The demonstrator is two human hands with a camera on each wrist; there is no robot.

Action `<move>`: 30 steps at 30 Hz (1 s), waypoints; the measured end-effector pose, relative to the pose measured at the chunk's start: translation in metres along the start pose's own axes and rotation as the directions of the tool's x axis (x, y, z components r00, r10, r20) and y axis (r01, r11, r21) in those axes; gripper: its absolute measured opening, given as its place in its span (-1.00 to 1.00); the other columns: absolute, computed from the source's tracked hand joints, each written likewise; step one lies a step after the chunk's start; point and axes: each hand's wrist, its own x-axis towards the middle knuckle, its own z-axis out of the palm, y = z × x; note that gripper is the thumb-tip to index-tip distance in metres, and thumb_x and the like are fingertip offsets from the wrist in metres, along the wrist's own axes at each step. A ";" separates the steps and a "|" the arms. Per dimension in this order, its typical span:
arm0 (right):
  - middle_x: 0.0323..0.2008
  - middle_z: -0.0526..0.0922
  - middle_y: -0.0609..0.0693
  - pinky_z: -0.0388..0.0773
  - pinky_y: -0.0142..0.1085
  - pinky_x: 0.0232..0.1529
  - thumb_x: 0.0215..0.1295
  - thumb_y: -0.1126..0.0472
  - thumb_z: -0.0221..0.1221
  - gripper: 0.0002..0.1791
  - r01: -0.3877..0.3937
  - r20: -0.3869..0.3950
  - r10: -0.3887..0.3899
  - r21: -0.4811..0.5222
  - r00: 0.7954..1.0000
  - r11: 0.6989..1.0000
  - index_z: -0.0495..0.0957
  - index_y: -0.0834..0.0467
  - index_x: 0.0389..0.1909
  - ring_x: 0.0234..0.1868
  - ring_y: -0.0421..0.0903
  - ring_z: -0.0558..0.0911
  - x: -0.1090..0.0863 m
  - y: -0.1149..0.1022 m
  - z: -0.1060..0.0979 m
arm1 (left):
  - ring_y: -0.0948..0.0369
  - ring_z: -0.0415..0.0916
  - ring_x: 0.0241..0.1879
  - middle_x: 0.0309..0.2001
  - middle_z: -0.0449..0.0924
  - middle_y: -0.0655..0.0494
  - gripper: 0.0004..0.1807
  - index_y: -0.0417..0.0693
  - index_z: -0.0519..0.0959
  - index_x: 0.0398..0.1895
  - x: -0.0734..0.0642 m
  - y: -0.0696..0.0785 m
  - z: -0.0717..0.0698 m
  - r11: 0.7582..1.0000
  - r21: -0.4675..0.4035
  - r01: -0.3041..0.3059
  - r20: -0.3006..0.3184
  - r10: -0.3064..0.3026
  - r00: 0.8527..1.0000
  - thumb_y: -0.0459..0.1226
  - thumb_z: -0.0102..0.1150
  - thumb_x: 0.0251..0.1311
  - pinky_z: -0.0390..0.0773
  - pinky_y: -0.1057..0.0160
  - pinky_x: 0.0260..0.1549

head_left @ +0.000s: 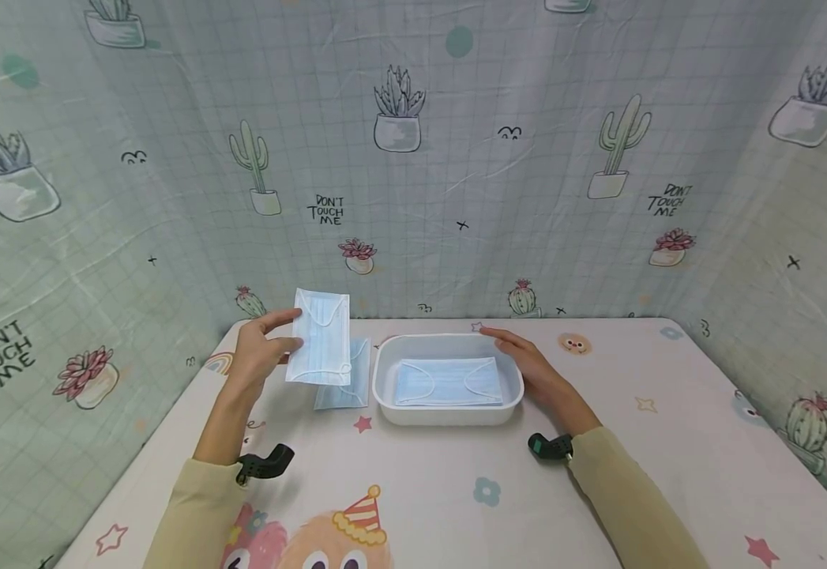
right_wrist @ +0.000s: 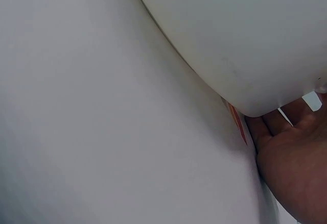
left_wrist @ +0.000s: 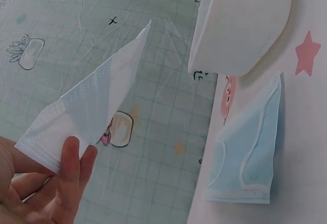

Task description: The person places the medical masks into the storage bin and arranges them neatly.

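Observation:
My left hand (head_left: 257,352) pinches a light-blue face mask (head_left: 323,336) by its left edge, thumb in front. The mask is raised above the table; its white ear loops show in the head view. In the left wrist view the held mask (left_wrist: 97,101) is seen nearly edge-on. Below it, a second mask (head_left: 358,387) lies on the table, left of a white plastic tub (head_left: 449,416). Inside the tub rests another mask (head_left: 449,381), lying lengthwise. My right hand (head_left: 534,371) rests against the tub's right end, its fingers extended at the back right corner.
The table is covered with a white cloth (head_left: 413,490) printed with stars and cartoon faces. Behind it hangs a grey-green curtain (head_left: 456,190) with cactus prints. Each wrist wears a dark camera mount, like the left mount (head_left: 265,463).

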 end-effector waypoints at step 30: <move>0.64 0.13 -0.06 0.12 0.12 0.60 0.68 0.04 -0.13 -0.51 -0.011 0.001 0.011 -0.024 1.000 1.000 0.34 -0.07 0.53 0.64 0.10 0.15 -0.001 0.000 -0.002 | -0.04 0.52 0.15 0.51 0.35 -0.01 -0.42 0.03 0.52 0.41 0.005 0.005 0.056 0.988 -0.142 -0.062 0.222 0.093 0.971 -0.39 0.25 0.30 0.67 0.39 -0.19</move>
